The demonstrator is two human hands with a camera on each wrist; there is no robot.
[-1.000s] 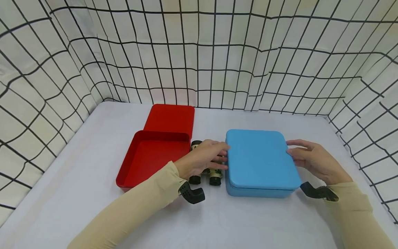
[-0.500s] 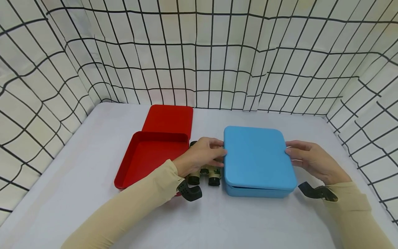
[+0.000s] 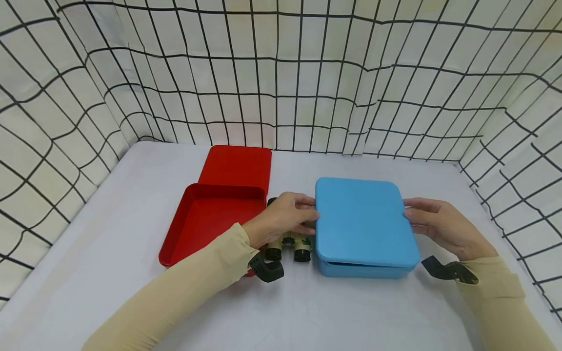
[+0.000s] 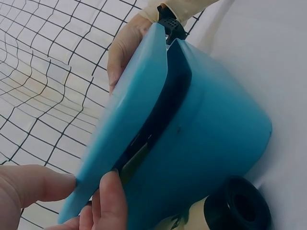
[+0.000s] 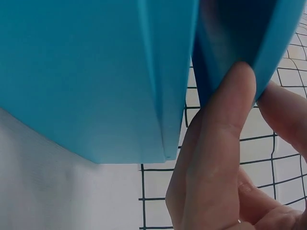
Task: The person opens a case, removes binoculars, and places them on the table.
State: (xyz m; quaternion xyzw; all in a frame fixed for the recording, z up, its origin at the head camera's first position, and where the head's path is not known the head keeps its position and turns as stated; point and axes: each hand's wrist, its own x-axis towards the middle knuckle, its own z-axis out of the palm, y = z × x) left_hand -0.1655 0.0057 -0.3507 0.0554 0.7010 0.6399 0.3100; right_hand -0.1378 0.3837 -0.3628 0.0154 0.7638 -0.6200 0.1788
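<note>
A square blue lid (image 3: 364, 219) is raised a little off its blue box (image 3: 364, 271), and a dark gap runs between them in the left wrist view. My left hand (image 3: 281, 219) pinches the lid's left edge, thumb above and fingertips under the rim. On the opposite side my right hand (image 3: 443, 226) grips the lid's right edge, its fingers (image 5: 220, 129) inside the rim. Just left of the box, camouflage binoculars (image 3: 302, 246) lie partly hidden beneath my left hand. Something yellowish shows through the gap; most of the box's inside is hidden by the lid.
A shallow red box (image 3: 206, 224) stands uncovered on the left, with a red lid (image 3: 237, 165) behind it. Black-lined white walls (image 3: 290, 78) surround the white table (image 3: 342, 317). My left forearm crosses in front of the red box.
Over the last second my left fingers have closed on the blue lid's edge, and the lid has lifted slightly off the box and shifted a little left. The last half second shows hardly any movement.
</note>
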